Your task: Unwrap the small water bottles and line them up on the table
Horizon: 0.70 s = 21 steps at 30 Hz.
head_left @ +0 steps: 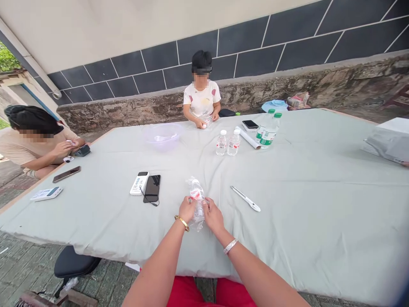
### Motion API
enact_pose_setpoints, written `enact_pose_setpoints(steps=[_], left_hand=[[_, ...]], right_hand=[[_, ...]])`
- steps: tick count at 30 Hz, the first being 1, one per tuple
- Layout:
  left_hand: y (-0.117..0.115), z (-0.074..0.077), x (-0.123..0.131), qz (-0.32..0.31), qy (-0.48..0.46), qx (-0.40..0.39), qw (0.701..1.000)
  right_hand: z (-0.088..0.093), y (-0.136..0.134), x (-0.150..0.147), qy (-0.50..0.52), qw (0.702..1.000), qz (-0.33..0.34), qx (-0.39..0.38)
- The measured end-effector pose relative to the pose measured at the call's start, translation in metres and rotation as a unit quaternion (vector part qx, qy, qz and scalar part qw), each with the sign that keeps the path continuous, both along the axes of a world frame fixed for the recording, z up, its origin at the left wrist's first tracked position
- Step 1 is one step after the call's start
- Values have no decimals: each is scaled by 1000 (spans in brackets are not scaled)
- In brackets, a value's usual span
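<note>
My left hand [187, 209] and my right hand [213, 215] both grip a crumpled clear plastic water bottle [197, 204] with a red-and-white label, holding it upright just above the cloth. Its lower part is partly hidden behind my fingers. A gold bangle [182, 222] circles my left wrist, and a silver bracelet [230, 246] circles my right. Nearest my right hand, a white-handled utility knife [245, 198] lies on the cloth. To the left of my left hand are a black smartphone [152, 188] and a white handheld card terminal [139, 183].
A grey-green cloth [287, 204] covers the long table. Farther off stand several water bottles [234, 143], a translucent plastic basin [162, 135] and a paper roll [250, 138]. Two seated people work at the far and left sides. A black stool [75, 261] stands below the near edge.
</note>
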<state>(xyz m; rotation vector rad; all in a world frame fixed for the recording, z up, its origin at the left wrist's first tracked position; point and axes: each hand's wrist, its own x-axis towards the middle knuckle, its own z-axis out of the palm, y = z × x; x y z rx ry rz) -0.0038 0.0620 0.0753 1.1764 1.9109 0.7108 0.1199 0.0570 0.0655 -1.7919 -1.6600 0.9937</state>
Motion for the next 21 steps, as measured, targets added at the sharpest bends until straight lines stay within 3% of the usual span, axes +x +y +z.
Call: enact_pose_setpoints(steps=[5,13,21], left_hand=[[0,4,7,-32,70,-13,997],[-6,21,-17,-21,131,-18,991],[-4,20,-10,-29,151,-23,988]], right_hand=[[1,0,6,8,1000,-6,-5],[2,2,1,-55,997,41,-21],[6,-2,9,-62,998,15,-9]])
